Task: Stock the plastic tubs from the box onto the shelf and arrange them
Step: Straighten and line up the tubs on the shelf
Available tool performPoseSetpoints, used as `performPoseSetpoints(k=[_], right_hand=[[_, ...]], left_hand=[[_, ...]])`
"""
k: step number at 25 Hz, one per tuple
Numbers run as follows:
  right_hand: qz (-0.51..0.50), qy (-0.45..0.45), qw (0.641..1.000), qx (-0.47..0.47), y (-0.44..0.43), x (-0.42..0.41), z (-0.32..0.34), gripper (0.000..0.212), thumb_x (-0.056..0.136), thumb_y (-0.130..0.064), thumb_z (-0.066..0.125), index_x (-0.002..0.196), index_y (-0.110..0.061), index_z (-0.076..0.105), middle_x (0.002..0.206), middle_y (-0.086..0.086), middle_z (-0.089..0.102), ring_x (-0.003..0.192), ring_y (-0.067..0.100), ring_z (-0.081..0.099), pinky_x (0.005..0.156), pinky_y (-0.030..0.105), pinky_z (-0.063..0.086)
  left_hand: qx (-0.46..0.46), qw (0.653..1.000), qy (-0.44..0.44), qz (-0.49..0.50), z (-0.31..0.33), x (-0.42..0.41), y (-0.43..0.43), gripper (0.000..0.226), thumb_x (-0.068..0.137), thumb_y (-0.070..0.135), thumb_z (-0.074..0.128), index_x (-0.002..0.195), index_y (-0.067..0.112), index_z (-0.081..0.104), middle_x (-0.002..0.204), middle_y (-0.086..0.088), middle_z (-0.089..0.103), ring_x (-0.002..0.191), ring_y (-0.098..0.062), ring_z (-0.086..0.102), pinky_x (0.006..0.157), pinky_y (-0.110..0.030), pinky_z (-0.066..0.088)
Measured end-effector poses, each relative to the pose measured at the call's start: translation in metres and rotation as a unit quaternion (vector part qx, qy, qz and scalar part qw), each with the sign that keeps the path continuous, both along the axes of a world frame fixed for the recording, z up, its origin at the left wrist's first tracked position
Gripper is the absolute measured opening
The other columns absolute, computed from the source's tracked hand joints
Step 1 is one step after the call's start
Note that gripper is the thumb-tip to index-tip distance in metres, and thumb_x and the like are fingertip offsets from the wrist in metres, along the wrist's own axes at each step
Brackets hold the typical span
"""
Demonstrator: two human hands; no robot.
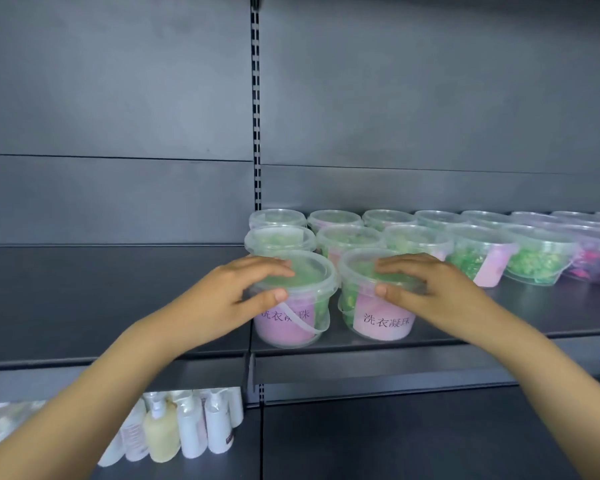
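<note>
Two clear plastic tubs with pink labels and green beads stand side by side at the front of the dark shelf [465,336]. My left hand [236,292] grips the lid rim of the left tub [291,317], fingers over the top and thumb on the near side. My right hand [426,285] holds the lid rim of the right tub [378,318] the same way. Behind them stand two rows of several similar tubs [413,237] running to the right. The box is out of view.
The shelf section to the left [101,299] of the upright slotted post [256,98] holds nothing. On the lower shelf at the left stand several white and cream pump bottles [181,427]. Tubs with purple contents [596,261] sit at the far right.
</note>
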State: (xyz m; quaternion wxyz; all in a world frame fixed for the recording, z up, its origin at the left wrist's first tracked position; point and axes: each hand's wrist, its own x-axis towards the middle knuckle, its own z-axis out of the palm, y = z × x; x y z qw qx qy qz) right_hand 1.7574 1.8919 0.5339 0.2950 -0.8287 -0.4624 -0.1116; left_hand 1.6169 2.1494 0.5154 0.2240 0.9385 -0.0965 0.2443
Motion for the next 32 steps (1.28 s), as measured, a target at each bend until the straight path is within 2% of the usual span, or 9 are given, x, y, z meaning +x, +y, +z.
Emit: performPoseSetpoints(k=[3,5,8,13,19,24,27,30,32], right_hand=[[0.027,0.006,0.999,0.032,-0.002,0.003,-0.01,0.058,0.069,-0.058,0.053,0.119,-0.03,0.062,0.12,-0.031,0.05,0.112,-0.018,0.041,0.096,-0.007,0.019],[0.041,0.007,0.998,0.037,-0.004,0.006,-0.013,0.047,0.072,-0.062,0.062,0.114,-0.041,0.059,0.118,-0.037,0.047,0.112,-0.026,0.037,0.097,-0.006,0.019],[0.05,0.017,0.997,0.049,-0.002,0.011,-0.01,0.037,0.068,-0.069,0.063,0.101,-0.054,0.055,0.108,-0.042,0.053,0.113,-0.019,0.04,0.098,0.0,0.024],[0.059,-0.001,0.995,0.08,0.005,0.016,-0.016,0.04,0.062,-0.072,0.056,0.095,-0.051,0.059,0.097,-0.038,0.058,0.102,-0.013,0.041,0.095,0.011,0.026],[0.093,-0.018,0.994,0.063,0.004,0.023,-0.016,0.051,0.061,-0.071,0.048,0.104,-0.046,0.062,0.104,-0.033,0.055,0.103,-0.011,0.039,0.098,0.018,0.027],[0.119,-0.017,0.992,0.04,-0.001,0.029,-0.015,0.054,0.059,-0.077,0.047,0.106,-0.053,0.057,0.106,-0.037,0.053,0.109,-0.008,0.038,0.096,0.007,0.024],[0.149,0.006,0.989,0.014,-0.005,0.034,-0.003,0.057,0.056,-0.093,0.035,0.099,-0.06,0.057,0.108,-0.041,0.054,0.111,-0.014,0.04,0.092,0.0,0.026],[0.182,0.102,0.977,0.036,-0.003,0.046,0.028,0.045,0.064,-0.078,0.049,0.096,-0.052,0.067,0.102,-0.033,0.065,0.099,-0.012,0.057,0.082,0.005,0.042],[0.169,0.1,0.979,0.049,0.01,0.061,0.046,0.037,0.065,-0.061,0.059,0.093,-0.041,0.072,0.096,-0.024,0.07,0.088,-0.009,0.062,0.077,0.009,0.047]], left_hand=[[-0.007,0.999,-0.037,0.004,-0.007,0.002,-0.004,0.051,0.081,0.073,0.035,0.115,0.043,0.059,0.125,0.029,0.052,0.122,0.012,0.043,0.103,-0.003,0.028],[-0.002,0.997,-0.067,0.031,-0.01,0.002,-0.01,0.057,0.08,0.074,0.034,0.114,0.038,0.061,0.119,0.03,0.053,0.116,0.009,0.047,0.104,-0.01,0.031],[0.009,0.99,-0.111,0.086,-0.012,0.001,-0.022,0.059,0.079,0.075,0.034,0.107,0.034,0.066,0.11,0.023,0.061,0.102,0.001,0.053,0.099,-0.025,0.034],[0.099,0.963,-0.152,0.199,-0.016,-0.002,-0.054,0.064,0.085,0.071,0.026,0.099,0.027,0.07,0.093,0.008,0.065,0.082,-0.016,0.056,0.088,-0.029,0.031],[-0.013,0.99,-0.093,0.109,-0.015,-0.005,-0.041,0.059,0.077,0.077,0.035,0.115,0.039,0.06,0.116,0.019,0.056,0.111,0.002,0.046,0.099,-0.004,0.03],[0.008,0.99,-0.08,0.112,-0.019,0.0,-0.038,0.055,0.082,0.073,0.035,0.12,0.04,0.056,0.121,0.019,0.052,0.12,0.006,0.042,0.108,-0.013,0.026],[0.012,0.993,-0.051,0.109,-0.011,-0.003,-0.039,0.051,0.084,0.073,0.03,0.121,0.044,0.05,0.122,0.023,0.051,0.122,0.005,0.041,0.103,-0.005,0.026],[-0.051,0.995,-0.045,0.076,0.017,-0.003,-0.026,0.052,0.083,0.072,0.034,0.109,0.036,0.062,0.115,0.02,0.059,0.114,0.003,0.053,0.095,-0.006,0.037],[-0.079,0.992,-0.051,0.085,0.041,0.004,-0.011,0.046,0.079,0.068,0.044,0.102,0.034,0.066,0.11,0.019,0.062,0.106,0.006,0.057,0.088,-0.004,0.04]])
